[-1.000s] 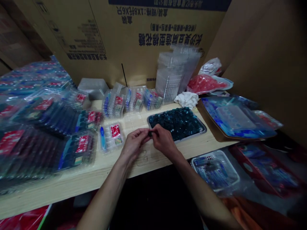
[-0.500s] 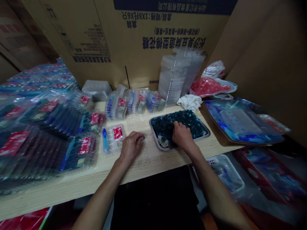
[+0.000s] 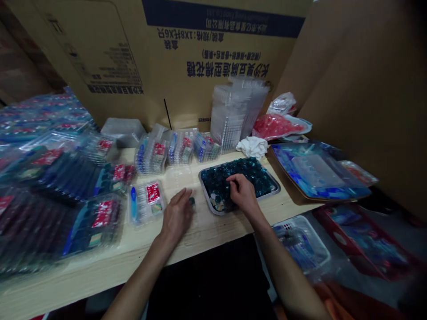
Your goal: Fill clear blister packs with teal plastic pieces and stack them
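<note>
My left hand (image 3: 176,215) is over the table, fingers closed, with a small dark green piece (image 3: 191,201) at its fingertips. It looks pinched there. My right hand (image 3: 244,193) is over a grey-rimmed tray (image 3: 277,189) heaped with shiny dark teal pieces (image 3: 218,175). Its fingers are curled together; anything between them is too small to make out. Left of my left hand lies a clear plastic blister pack (image 3: 142,204) holding a blue pen-like item (image 3: 134,203), a red patterned packet (image 3: 153,192) and a small pale-green packet (image 3: 156,208).
Stacks of filled packs (image 3: 93,222) crowd the left side. Behind stand more packs (image 3: 151,153) and a tall stack of clear trays (image 3: 228,115). A white crumpled cloth (image 3: 252,146), a red bag (image 3: 278,126) and a carton of blue items (image 3: 316,171) are at the right.
The view has shifted, moving the table things left and down in the picture. My right hand has lifted slightly from the teal pieces. The green piece remains by my left fingertips.
</note>
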{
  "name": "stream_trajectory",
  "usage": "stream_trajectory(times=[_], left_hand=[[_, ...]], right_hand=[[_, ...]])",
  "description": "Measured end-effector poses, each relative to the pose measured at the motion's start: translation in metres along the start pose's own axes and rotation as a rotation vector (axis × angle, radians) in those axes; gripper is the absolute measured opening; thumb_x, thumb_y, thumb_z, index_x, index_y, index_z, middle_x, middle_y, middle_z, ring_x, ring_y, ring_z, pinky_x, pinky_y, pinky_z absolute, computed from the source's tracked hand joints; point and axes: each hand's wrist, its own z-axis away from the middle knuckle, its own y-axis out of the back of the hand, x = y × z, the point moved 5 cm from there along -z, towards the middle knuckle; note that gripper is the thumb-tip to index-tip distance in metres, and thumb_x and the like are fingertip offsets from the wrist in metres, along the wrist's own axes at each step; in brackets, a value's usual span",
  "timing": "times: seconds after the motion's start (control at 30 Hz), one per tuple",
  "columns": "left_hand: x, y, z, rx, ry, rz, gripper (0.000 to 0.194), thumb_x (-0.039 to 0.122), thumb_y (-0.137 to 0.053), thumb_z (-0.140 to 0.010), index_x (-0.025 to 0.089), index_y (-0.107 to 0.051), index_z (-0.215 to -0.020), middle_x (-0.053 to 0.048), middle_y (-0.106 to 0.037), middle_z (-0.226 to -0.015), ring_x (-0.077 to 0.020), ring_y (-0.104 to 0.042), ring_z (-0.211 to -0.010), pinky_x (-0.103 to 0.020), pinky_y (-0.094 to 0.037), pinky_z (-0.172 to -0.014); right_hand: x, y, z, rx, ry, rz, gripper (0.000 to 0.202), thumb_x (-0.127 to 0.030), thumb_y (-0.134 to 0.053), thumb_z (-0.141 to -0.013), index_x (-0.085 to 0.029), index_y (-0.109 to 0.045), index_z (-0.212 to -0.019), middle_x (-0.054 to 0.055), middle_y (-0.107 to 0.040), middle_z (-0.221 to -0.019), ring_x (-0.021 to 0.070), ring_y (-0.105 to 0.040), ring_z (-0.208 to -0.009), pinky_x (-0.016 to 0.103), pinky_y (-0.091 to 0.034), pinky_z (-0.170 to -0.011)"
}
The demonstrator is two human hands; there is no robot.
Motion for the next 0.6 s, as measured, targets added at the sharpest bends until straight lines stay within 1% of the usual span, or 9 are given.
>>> stream_trajectory(times=[0.07, 0.13, 0.2, 0.27, 0.3, 0.37, 0.43, 0.5, 0.6], left_hand=[[0.016, -0.006, -0.002, 0.036, 0.063, 0.225, 0.026, 0.026, -0.063, -0.082, 0.023, -0.072, -0.107, -0.009, -0.071, -0.11, -0.0252, -0.066, -0.102, -0.038, -0.051, -0.092], [0.029, -0.021, -0.005, -0.012, 0.184, 0.489, 0.029, 0.034, -0.067, -0.082, 0.022, -0.071, -0.108, -0.006, -0.072, -0.095, -0.0205, -0.067, -0.083, -0.033, -0.054, -0.077], [0.037, -0.034, -0.01, -0.047, 0.294, 0.704, 0.035, 0.035, -0.073, -0.076, 0.019, -0.07, -0.107, -0.004, -0.072, -0.085, -0.0164, -0.065, -0.073, -0.029, -0.053, -0.07], [0.039, -0.042, -0.013, -0.059, 0.36, 0.839, 0.038, 0.031, -0.079, -0.069, 0.016, -0.072, -0.103, -0.004, -0.073, -0.087, -0.015, -0.065, -0.074, -0.027, -0.052, -0.072], [0.038, -0.044, -0.014, -0.073, 0.391, 0.892, 0.037, 0.029, -0.08, -0.067, 0.015, -0.072, -0.101, -0.005, -0.074, -0.089, -0.0149, -0.066, -0.076, -0.027, -0.052, -0.075], [0.035, -0.045, -0.012, -0.124, 0.469, 0.975, 0.038, 0.029, -0.082, -0.065, 0.014, -0.074, -0.099, -0.006, -0.074, -0.089, -0.0147, -0.067, -0.076, -0.027, -0.052, -0.076], [0.031, -0.043, -0.01, -0.173, 0.528, 1.001, 0.037, 0.029, -0.083, -0.063, 0.014, -0.074, -0.096, -0.005, -0.074, -0.082, -0.0126, -0.065, -0.069, -0.025, -0.051, -0.071], [0.028, -0.039, -0.009, -0.209, 0.55, 0.98, 0.036, 0.028, -0.085, -0.062, 0.014, -0.074, -0.093, -0.003, -0.072, -0.076, -0.0093, -0.062, -0.061, -0.021, -0.047, -0.063], [0.022, -0.032, -0.008, -0.213, 0.577, 0.962, 0.039, 0.028, -0.087, -0.059, 0.014, -0.074, -0.093, -0.004, -0.073, -0.08, -0.0081, -0.061, -0.063, -0.018, -0.046, -0.062]], right_hand=[[-0.005, -0.012, 0.003, -0.087, -0.047, -0.26, 0.023, -0.023, -0.044, -0.087, -0.019, -0.065, -0.093, 0.004, -0.064, -0.081, 0.0165, -0.059, -0.072, 0.027, -0.047, -0.066], [-0.014, -0.025, 0.008, -0.186, -0.069, -0.464, 0.025, -0.028, -0.045, -0.087, -0.019, -0.067, -0.096, 0.003, -0.065, -0.081, 0.0149, -0.059, -0.07, 0.025, -0.047, -0.063], [-0.024, -0.033, 0.014, -0.209, -0.045, -0.581, 0.024, -0.027, -0.049, -0.085, -0.019, -0.066, -0.099, 0.004, -0.068, -0.09, 0.0156, -0.063, -0.079, 0.027, -0.049, -0.07], [-0.03, -0.036, 0.017, -0.189, -0.026, -0.637, 0.024, -0.025, -0.053, -0.082, -0.019, -0.065, -0.101, 0.005, -0.069, -0.097, 0.0169, -0.064, -0.086, 0.029, -0.051, -0.077], [-0.031, -0.036, 0.018, -0.186, -0.039, -0.663, 0.024, -0.025, -0.054, -0.082, -0.019, -0.064, -0.102, 0.005, -0.069, -0.096, 0.0172, -0.064, -0.086, 0.03, -0.051, -0.077], [-0.03, -0.037, 0.019, -0.206, -0.101, -0.713, 0.025, -0.026, -0.055, -0.08, -0.019, -0.063, -0.103, 0.004, -0.069, -0.091, 0.0167, -0.063, -0.079, 0.029, -0.051, -0.071], [-0.029, -0.036, 0.02, -0.239, -0.15, -0.741, 0.025, -0.028, -0.055, -0.08, -0.018, -0.064, -0.101, 0.004, -0.068, -0.088, 0.0159, -0.062, -0.073, 0.027, -0.049, -0.065], [-0.031, -0.035, 0.02, -0.266, -0.127, -0.7, 0.024, -0.027, -0.054, -0.08, -0.018, -0.064, -0.1, 0.004, -0.068, -0.087, 0.016, -0.061, -0.076, 0.026, -0.048, -0.066], [-0.039, -0.035, 0.021, -0.316, -0.036, -0.622, 0.028, -0.025, -0.053, -0.079, -0.017, -0.064, -0.104, 0.003, -0.067, -0.087, 0.0166, -0.061, -0.081, 0.027, -0.048, -0.071]])
